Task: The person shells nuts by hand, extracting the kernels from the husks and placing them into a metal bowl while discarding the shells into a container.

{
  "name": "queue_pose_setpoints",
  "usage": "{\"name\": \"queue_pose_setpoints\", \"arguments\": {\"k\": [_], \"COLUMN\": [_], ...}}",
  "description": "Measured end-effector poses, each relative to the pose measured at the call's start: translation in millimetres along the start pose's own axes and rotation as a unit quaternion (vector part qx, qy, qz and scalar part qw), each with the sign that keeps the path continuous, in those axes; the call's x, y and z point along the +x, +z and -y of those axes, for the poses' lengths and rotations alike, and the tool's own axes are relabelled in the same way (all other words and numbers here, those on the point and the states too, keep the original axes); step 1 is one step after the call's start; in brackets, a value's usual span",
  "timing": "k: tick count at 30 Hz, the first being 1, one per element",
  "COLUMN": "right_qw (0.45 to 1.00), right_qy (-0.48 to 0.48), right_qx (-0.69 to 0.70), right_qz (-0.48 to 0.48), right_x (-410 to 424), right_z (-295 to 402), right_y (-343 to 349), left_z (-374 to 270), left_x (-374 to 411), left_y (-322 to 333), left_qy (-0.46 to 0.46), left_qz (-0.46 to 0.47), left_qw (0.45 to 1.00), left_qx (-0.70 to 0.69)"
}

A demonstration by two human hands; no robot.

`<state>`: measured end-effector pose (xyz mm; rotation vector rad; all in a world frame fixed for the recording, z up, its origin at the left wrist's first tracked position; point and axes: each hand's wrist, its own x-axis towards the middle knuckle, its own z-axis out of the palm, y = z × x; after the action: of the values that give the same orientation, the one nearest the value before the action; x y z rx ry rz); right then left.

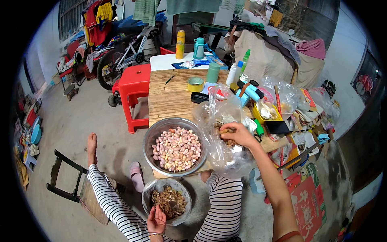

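My right hand (239, 135) reaches into a clear plastic bag (216, 157) on the table's near right side. Its fingers are closed on what look like brown unshelled peanuts (227, 131), with more of them just below. Palm up and empty, my left hand (156, 220) hovers at the near edge of a lined bin (188, 208). Peanut shells (169, 198) fill much of that bin, which stands between my legs. Beyond it, a steel bowl (148, 154) of shelled pinkish peanuts (177, 148) rests at the table's front edge.
The wooden table (169, 99) carries tape (195, 84), a green canister (213, 73), bottles (231, 74) and a phone (277, 127). A red stool (134, 79) adjoins its left side. A wooden chair (93, 199) is under my left leg; a pink slipper (137, 177) lies on the floor.
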<state>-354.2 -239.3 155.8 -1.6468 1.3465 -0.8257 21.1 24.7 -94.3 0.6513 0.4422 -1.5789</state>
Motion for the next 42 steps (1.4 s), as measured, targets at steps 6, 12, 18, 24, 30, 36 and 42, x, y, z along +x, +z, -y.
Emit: {"name": "queue_pose_setpoints", "arguments": {"k": [6, 12, 18, 24, 30, 36, 42], "right_qw": [0.983, 0.978, 0.986, 0.938, 0.938, 0.940, 0.944], "right_qy": [0.079, 0.088, -0.039, -0.208, -0.199, -0.113, -0.120], "right_qx": [0.155, 0.183, 0.115, -0.037, 0.025, 0.078, 0.082], "right_qz": [-0.051, -0.045, 0.114, 0.274, 0.284, 0.311, 0.298], "right_x": [-4.0, -16.0, -73.4, -112.2, -101.5, -105.0, -105.6], "right_z": [17.3, 47.1, 125.5, 102.8, 49.1, 26.0, 1.5], "right_y": [-28.9, -29.8, 45.6, 170.3, 227.5, 244.5, 261.0], "left_z": [2.2, 25.2, 30.3, 43.1, 22.9, 23.9, 23.1], "left_x": [-0.1, 2.2, -41.0, -53.9, -47.8, -36.6, -34.2], "left_y": [3.1, 24.1, 101.8, 161.9, 114.8, 107.1, 110.4], "left_qy": [-0.010, -0.064, -0.154, -0.155, -0.094, -0.008, 0.033], "left_qz": [-0.005, 0.043, 0.120, 0.215, 0.220, 0.125, 0.133], "left_qw": [0.999, 0.996, 0.976, 0.963, 0.965, 0.991, 0.990], "left_qx": [-0.037, -0.052, -0.093, -0.037, -0.106, -0.050, -0.019]}}
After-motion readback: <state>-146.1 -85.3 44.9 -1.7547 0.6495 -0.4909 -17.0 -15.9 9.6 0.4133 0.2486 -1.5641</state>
